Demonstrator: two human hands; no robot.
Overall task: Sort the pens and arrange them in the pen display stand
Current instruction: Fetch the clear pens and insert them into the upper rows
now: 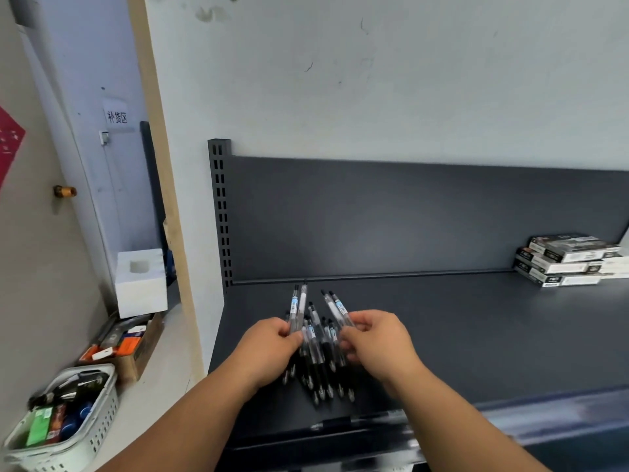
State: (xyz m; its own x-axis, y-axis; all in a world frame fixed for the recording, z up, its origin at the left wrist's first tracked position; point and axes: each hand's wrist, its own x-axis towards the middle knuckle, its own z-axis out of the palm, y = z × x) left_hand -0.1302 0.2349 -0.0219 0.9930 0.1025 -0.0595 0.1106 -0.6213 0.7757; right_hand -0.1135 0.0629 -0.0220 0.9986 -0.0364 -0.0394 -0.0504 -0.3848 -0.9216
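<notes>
Dark grey metal shelf [442, 335] against a pale wall [374, 80], with a stack of flat boxes [571, 260] at its far right. A loose heap of clear-barrelled pens [320, 359] lies near the shelf's front left. The left hand [269, 349] pinches two pens [297, 304] between thumb and curled fingers, and the right hand [377, 338] likewise grips another pair [337, 306], both fanned upward above the heap. No display stand is in view. Risk: smooth round barrels may slip from so light a pinch, or a nudged heap may roll toward the front edge and drop
</notes>
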